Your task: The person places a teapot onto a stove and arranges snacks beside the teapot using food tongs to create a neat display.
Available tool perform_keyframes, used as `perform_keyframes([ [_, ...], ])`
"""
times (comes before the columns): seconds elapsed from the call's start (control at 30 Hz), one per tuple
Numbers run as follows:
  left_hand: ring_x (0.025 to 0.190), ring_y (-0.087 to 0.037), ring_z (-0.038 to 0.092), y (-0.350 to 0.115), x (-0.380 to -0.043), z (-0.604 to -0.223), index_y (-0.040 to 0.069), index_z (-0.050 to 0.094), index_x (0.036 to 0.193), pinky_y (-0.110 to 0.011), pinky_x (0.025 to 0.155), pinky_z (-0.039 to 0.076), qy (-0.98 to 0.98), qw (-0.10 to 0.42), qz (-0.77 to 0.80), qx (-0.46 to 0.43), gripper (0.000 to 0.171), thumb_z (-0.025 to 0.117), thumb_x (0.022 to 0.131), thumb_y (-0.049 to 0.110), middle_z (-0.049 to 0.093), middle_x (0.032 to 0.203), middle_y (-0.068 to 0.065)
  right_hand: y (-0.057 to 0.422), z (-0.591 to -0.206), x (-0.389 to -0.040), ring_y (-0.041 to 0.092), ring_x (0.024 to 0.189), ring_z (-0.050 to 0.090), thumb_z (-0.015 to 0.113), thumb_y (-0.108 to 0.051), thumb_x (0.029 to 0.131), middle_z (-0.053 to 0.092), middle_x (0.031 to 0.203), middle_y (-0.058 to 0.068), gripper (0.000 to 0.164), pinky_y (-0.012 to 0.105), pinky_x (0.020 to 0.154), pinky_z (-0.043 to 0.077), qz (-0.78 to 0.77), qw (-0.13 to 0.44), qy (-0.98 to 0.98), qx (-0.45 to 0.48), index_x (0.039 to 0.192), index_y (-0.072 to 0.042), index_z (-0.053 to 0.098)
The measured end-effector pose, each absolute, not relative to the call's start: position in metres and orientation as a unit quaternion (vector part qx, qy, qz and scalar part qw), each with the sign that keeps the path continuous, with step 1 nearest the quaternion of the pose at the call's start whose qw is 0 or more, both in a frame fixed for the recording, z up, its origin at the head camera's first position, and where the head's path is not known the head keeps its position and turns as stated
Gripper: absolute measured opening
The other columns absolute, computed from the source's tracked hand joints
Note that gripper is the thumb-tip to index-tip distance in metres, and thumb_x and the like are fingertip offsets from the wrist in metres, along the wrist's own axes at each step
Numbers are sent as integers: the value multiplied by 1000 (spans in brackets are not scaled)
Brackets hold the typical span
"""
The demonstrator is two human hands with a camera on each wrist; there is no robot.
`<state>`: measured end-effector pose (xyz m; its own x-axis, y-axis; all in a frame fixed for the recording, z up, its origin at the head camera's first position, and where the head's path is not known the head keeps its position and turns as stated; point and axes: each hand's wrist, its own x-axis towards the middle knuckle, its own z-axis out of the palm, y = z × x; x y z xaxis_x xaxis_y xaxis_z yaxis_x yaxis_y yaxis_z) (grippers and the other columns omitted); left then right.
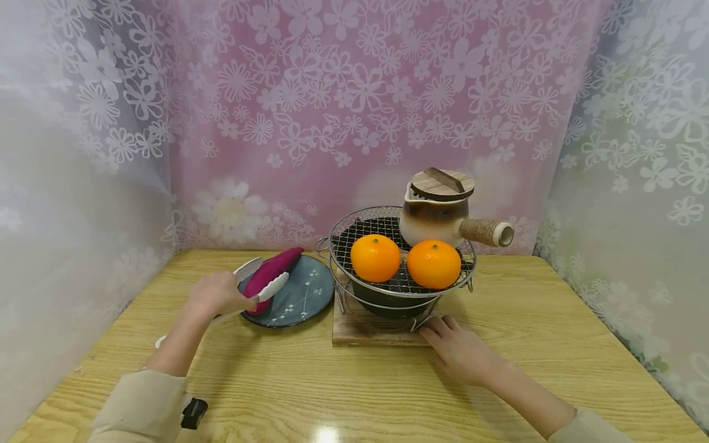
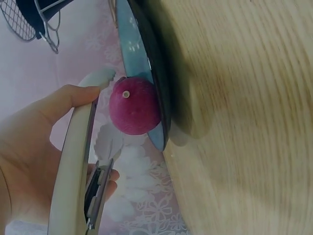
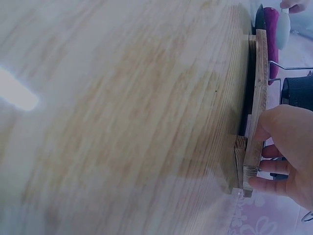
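Note:
My left hand point(image 1: 217, 294) holds a pair of white-tipped tongs point(image 2: 73, 161), thumb along one arm and fingers round the other. The tongs' tips stand on either side of a purple sweet potato point(image 1: 275, 267), which lies on a blue-grey plate point(image 1: 312, 292) with a white branch pattern. In the left wrist view one end of the sweet potato point(image 2: 134, 110) faces the camera, resting on the plate. At the front right corner of a wooden board point(image 1: 376, 338), my right hand point(image 1: 461, 352) grips the edge between thumb and fingers.
A dark stove point(image 1: 390, 307) stands on the board under a round wire grill point(image 1: 354, 223). Two oranges point(image 1: 375, 258) sit at the grill's front. Behind them rests a brown-and-cream teapot point(image 1: 429, 221) with a wooden lid, its rope-wrapped handle point(image 1: 479, 231) jutting right. Flowered curtains point(image 1: 360, 123) enclose the table.

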<state>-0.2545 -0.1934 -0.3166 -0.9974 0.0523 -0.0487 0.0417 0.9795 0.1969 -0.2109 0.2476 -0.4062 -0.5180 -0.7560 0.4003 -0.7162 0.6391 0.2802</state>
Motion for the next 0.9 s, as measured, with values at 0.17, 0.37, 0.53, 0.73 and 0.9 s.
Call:
perform_keyframes([
  [0.17,72,-30,52,-193,-254,-318,2,60,81,-40,56,43,996,26,86,16,48,69,69,47,56,78,-12,248,-407,-211,26,82,47,66,-3,70,50,98,11,33,39,68,45,-37,248,-871,424,102,-3,57],
  [0.37,74,-30,53,-192,-252,-320,2,61,84,-39,56,43,996,32,84,7,49,70,68,47,56,80,-13,248,-408,-211,26,81,48,67,-5,70,50,97,10,32,39,67,45,-33,259,-868,423,101,-4,57],
  [0.53,80,-33,55,-189,-252,-319,1,63,90,-44,62,45,996,49,72,3,55,70,66,49,58,88,-18,247,-408,-211,25,80,47,66,-5,70,50,97,10,32,38,66,44,-33,260,-869,419,101,-4,57],
  [0.73,86,-39,55,-189,-250,-328,2,64,92,-48,65,44,997,46,61,8,52,70,68,47,58,91,-21,247,-409,-212,25,79,47,66,-5,70,49,96,10,32,38,66,44,-33,264,-868,419,100,-4,57],
  [0.9,85,-39,54,-190,-248,-333,0,62,93,-49,62,45,997,29,67,7,51,69,69,45,58,91,-22,248,-410,-212,25,79,47,66,-5,68,49,96,10,33,38,65,44,-28,271,-864,422,100,-4,57],
])
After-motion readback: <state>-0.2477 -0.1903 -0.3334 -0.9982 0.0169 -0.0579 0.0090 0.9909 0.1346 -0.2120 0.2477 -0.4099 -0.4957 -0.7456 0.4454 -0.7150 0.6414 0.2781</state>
